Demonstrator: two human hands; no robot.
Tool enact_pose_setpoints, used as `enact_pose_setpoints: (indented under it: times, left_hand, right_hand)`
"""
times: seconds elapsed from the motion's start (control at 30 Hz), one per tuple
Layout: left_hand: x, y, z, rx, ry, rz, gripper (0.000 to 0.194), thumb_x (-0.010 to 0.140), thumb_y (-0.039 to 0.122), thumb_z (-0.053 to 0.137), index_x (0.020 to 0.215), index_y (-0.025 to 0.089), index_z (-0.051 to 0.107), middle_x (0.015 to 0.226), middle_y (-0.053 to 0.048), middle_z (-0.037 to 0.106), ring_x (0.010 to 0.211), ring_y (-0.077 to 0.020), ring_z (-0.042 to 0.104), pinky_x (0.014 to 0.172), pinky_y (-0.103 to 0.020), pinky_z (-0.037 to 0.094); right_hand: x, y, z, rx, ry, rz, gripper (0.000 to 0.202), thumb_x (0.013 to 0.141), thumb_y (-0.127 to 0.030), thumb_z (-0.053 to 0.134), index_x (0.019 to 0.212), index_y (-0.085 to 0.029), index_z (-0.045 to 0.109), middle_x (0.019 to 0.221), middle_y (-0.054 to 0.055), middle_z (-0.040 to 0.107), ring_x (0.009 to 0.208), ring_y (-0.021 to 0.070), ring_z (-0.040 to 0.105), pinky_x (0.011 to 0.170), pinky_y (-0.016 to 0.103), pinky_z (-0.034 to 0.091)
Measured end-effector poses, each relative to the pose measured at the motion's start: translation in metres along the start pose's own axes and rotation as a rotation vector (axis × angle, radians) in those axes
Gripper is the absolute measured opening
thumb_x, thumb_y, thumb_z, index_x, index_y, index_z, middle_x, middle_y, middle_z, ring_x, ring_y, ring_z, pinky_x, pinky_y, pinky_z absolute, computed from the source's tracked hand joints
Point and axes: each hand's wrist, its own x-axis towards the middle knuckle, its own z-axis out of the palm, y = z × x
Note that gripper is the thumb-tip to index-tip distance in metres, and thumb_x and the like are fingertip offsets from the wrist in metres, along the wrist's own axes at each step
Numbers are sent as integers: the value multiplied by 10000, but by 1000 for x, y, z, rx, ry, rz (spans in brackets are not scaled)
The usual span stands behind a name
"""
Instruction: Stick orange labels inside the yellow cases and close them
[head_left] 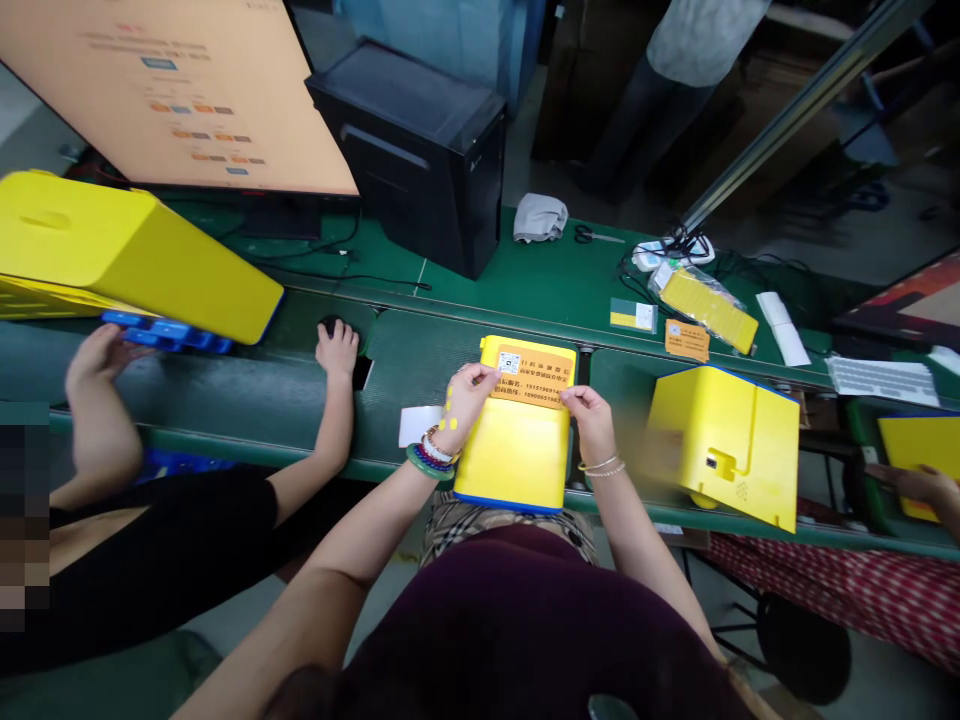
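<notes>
In the middle of the bench, close to my body, lies a yellow plastic housing with a blue edge on the near side. Over its far part is an orange label printed with a QR code and dark text. My left hand pinches the label's left edge between thumb and finger. At its lower right corner, the fingertips of my right hand close on the same label. Whether the label touches the housing all over I cannot tell. Small yellow dots stick to my left wrist beside the bracelets.
More yellow housings stand on the left and right. Orange labels, scissors and a grey cloth lie on the back ledge near a black computer case. A co-worker's hand rests on a mouse at left.
</notes>
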Motion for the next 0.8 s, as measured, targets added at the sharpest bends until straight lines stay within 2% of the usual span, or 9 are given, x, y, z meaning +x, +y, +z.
enact_pose_setpoints:
  times: [0.17, 0.33, 0.47, 0.6, 0.67, 0.8]
  left_hand:
    - [3, -5, -1, 64, 7, -46, 262, 786, 413, 657, 846, 174, 744, 802, -26, 723, 728, -169, 625, 666, -258, 459]
    - [9, -7, 2, 1, 8, -69, 265, 726, 356, 701, 908, 164, 726, 758, -17, 693, 684, -146, 604, 653, -250, 463]
    - [13, -4, 1, 14, -11, -52, 190, 728, 347, 690, 796, 170, 694, 713, 0, 650, 663, -138, 572, 648, -251, 449]
    - [17, -5, -1, 176, 24, 30, 162, 762, 331, 651, 682, 193, 680, 732, -14, 635, 797, -185, 577, 752, -302, 455]
    - [19, -7, 0, 239, 41, 56, 143, 762, 314, 653, 676, 204, 684, 771, -21, 643, 873, -205, 576, 817, -330, 447]
    - [21, -11, 1, 275, 43, 59, 120, 760, 295, 663, 677, 210, 682, 787, -22, 646, 905, -218, 571, 870, -364, 426]
  right_hand:
    - [6, 3, 1, -31, 18, -7, 305, 569, -414, 835, 685, -195, 658, 739, -5, 656, 691, 147, 561, 703, 302, 477]
    - [7, 5, -2, -40, 21, -13, 282, 591, -398, 825, 695, -192, 663, 756, -3, 647, 702, 144, 560, 715, 301, 477]
    - [12, 12, -5, -81, 24, -48, 271, 614, -398, 810, 711, -188, 668, 779, 6, 637, 720, 149, 553, 735, 315, 477]
    - [17, 19, -8, -178, 40, -117, 237, 646, -390, 784, 717, -187, 682, 802, 14, 602, 741, 159, 539, 763, 340, 478]
    - [19, 20, -8, -250, 55, -156, 225, 661, -396, 765, 708, -190, 687, 812, 18, 579, 755, 167, 529, 766, 349, 478]
    - [20, 19, -8, -355, 65, -204, 204, 686, -397, 727, 693, -196, 690, 785, 18, 542, 783, 184, 511, 769, 354, 468]
